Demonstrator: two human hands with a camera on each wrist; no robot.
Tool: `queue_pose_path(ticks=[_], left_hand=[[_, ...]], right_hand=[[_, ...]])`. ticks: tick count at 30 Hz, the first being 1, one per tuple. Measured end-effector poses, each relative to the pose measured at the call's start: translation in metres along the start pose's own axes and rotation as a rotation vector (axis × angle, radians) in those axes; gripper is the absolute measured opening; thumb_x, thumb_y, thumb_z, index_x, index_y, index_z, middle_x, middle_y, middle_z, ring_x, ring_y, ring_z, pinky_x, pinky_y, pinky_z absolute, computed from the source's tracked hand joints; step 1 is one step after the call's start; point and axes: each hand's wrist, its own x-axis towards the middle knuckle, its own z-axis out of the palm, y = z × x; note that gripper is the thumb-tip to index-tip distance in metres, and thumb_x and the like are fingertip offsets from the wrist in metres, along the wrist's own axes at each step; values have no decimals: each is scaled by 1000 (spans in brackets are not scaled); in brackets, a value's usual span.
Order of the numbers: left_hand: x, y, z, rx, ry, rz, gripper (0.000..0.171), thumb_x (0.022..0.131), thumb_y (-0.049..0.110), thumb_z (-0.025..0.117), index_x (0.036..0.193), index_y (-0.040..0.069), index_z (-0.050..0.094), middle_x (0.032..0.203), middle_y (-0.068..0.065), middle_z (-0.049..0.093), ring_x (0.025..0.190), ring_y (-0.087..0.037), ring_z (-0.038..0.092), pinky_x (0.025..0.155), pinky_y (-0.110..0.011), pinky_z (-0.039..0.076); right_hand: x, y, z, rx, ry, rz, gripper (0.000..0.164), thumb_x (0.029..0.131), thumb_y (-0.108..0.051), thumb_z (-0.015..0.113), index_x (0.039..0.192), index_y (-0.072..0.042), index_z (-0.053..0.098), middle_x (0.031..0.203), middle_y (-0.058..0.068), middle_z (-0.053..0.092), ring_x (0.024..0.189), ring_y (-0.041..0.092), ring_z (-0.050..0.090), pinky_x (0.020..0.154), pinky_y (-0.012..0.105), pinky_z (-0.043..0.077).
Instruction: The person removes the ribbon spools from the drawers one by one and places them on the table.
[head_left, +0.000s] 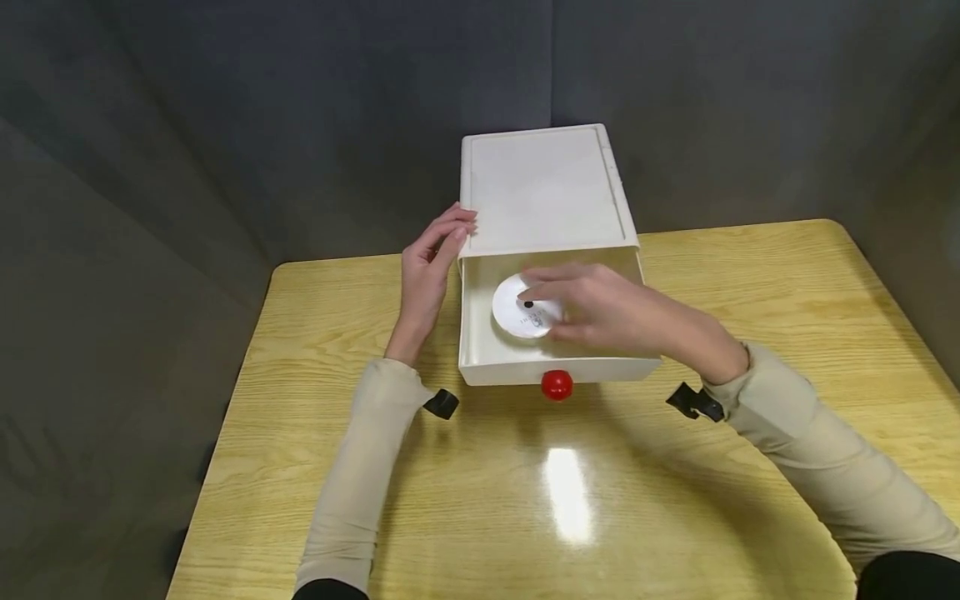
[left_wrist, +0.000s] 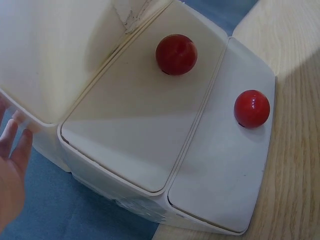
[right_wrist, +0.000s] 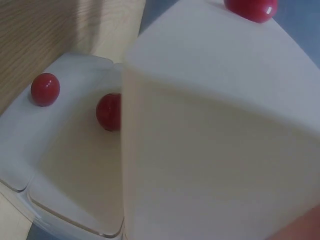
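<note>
A white storage unit (head_left: 543,192) has its top drawer (head_left: 487,373) pulled out, with a red knob (head_left: 557,385) on the front. Inside lies a white disc (head_left: 513,310) with a dark centre spot and small print, its right part covered by my right hand (head_left: 600,310). That hand is blurred; its fingers spread over the disc and the thumb is near the lower rim. Whether they touch it is unclear. My left hand (head_left: 431,267) rests fingertips against the unit's left side and top edge; in the left wrist view its fingers (left_wrist: 20,150) reach the same wall.
Below the open drawer, the left wrist view shows two lower drawer fronts with a middle red knob (left_wrist: 176,54) and a bottom red knob (left_wrist: 252,108). The unit stands on a wooden table (head_left: 330,333), before a dark curtain (head_left: 360,125). A small black fitting shows by each wrist.
</note>
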Motion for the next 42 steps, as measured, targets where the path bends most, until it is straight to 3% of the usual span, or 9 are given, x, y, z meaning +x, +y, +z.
queue_pose_path(ticks=[7,18,29,36,42], left_hand=[[-4,-2,0,-5,16,-19,16,100,-6,58,102,-20,66,115,-3,72,141,-39,48,122,-37,34],[-4,-3,-3,11,-2,13,18,101,-1,60,103,-17,68,117,-3,72,140,-31,51,122,-39,34],[0,-3,-1,13,-4,5,19,101,-1,60,104,-18,68,117,-3,72,142,-43,46,122,-37,34],[-2,-5,0,6,1,-3,20,101,1,60,104,-18,68,117,-2,72,141,-35,49,122,-38,34],[-4,-6,-1,7,1,-1,20,101,1,60,104,-17,68,117,-3,72,141,-33,50,122,-39,34]], right_hand=[[1,-1,7,13,-11,-32,49,82,-7,87,128,-1,70,150,23,52,130,43,57,100,47,56],[2,1,8,-40,0,-74,51,86,-9,83,133,1,67,148,26,52,114,39,67,97,47,58],[3,0,7,-14,91,-98,35,89,-11,78,121,3,74,135,21,65,120,43,65,103,52,54],[-1,-1,5,-42,133,-89,27,91,-11,75,115,1,77,128,18,70,117,41,67,102,53,54],[-8,-2,1,-64,222,-154,28,87,-11,76,113,0,78,120,16,74,107,36,70,92,49,59]])
